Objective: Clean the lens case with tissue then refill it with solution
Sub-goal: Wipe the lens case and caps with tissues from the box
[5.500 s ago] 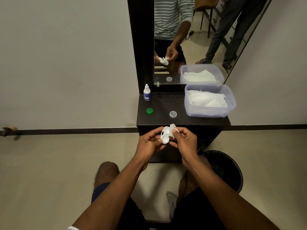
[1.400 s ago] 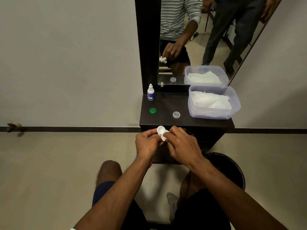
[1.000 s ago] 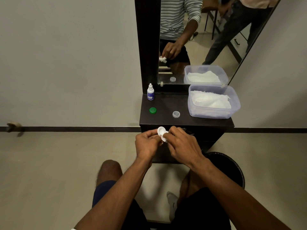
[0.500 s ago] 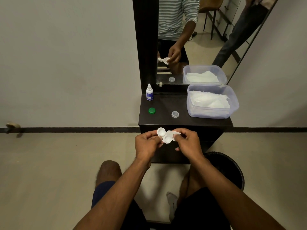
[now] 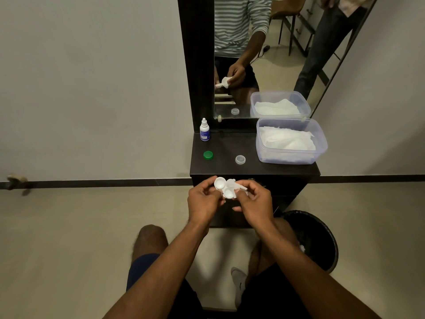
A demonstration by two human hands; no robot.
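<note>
A: What do the containers hold?

B: The clear plastic tub [image 5: 291, 155] at the right end of the dark shelf [image 5: 225, 166] is filled with loose white tissues [image 5: 287, 140]. The small solution bottle [image 5: 204, 130] stands upright at the back left corner, against the mirror frame; how full it is cannot be told. Its nozzle is bare. A green cap [image 5: 208, 155] lies on the shelf in front of it, and a clear cap [image 5: 240, 159] lies further right, between the green one and the tub. The black bin [image 5: 322, 240] on the floor to the right shows a scrap of white inside at its near edge.

A: And the lens case?

B: The white lens case [image 5: 224, 188] is held in the air just in front of the shelf edge, between both hands. Both wells face up and are uncovered; whether any liquid sits in them I cannot tell.

A: The fingers?

B: The left hand [image 5: 203, 201] pinches the case at its left side, thumb and fingertips closed on it. The right hand [image 5: 255, 203] is curled, its thumb and forefinger gripping a crumpled piece of tissue [image 5: 239, 188] that touches the case's right well.
</note>
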